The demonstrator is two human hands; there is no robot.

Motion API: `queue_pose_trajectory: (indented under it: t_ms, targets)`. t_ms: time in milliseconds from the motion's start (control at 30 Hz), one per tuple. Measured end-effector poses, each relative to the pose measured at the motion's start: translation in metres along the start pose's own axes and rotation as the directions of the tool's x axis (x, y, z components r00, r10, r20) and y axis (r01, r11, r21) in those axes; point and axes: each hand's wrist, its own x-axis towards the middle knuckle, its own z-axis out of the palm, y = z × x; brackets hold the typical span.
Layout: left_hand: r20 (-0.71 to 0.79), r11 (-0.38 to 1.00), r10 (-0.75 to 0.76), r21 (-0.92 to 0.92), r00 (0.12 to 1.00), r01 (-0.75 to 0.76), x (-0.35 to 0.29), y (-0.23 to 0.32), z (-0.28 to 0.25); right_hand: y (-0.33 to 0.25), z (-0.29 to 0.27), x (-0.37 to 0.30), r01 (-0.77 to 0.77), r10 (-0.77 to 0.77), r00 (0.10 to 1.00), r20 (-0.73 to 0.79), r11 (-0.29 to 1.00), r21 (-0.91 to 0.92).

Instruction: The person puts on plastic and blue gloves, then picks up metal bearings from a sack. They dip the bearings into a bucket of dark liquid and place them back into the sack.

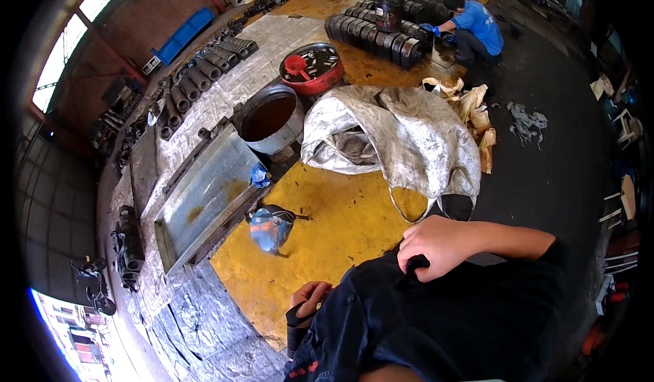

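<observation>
My right hand (437, 247) is closed in front of my body, with the dark cloth of my shirt (453, 314) bunched in its curled fingers. Low at my left side is my left hand (313, 296), its fingers bent inward beside the dark clothing; what they hold, if anything, is hidden. A black band wraps that wrist. Just beyond my right hand lies a large, grimy white bulk bag (426, 133) with its loops trailing toward me. On the yellow floor ahead of my left hand stands a small blue and orange bag-like thing (271, 229).
A metal trough (211, 184) with a blue crumpled cloth (259, 176) stands at the left. Behind it are a drum of brown liquid (271, 115) and a red tub (315, 69). Dark cylindrical parts (197, 75) line the floor. A person in blue (477, 31) crouches far right.
</observation>
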Motion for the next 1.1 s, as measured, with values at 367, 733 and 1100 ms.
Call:
queue_pose_trajectory:
  t_ms: [367, 733, 1100]
  targets:
    - [-0.014, 1.0, -0.025, -0.009, 1.0, 0.025, 0.001, -0.004, 0.003, -0.006, 0.0, 0.007, -0.163, 0.149, 0.979, 0.139, 0.983, 0.09]
    - [0.02, 0.999, -0.034, 0.001, 0.999, 0.034, 0.005, -0.002, 0.005, 0.042, 0.012, -0.005, -0.343, 0.156, 0.934, 0.321, 0.644, 0.684]
    - [0.055, 0.999, -0.052, 0.002, 0.997, 0.052, 0.014, -0.006, 0.002, 0.067, 0.05, -0.004, -0.313, 0.05, 0.95, 0.309, 0.106, 0.944]
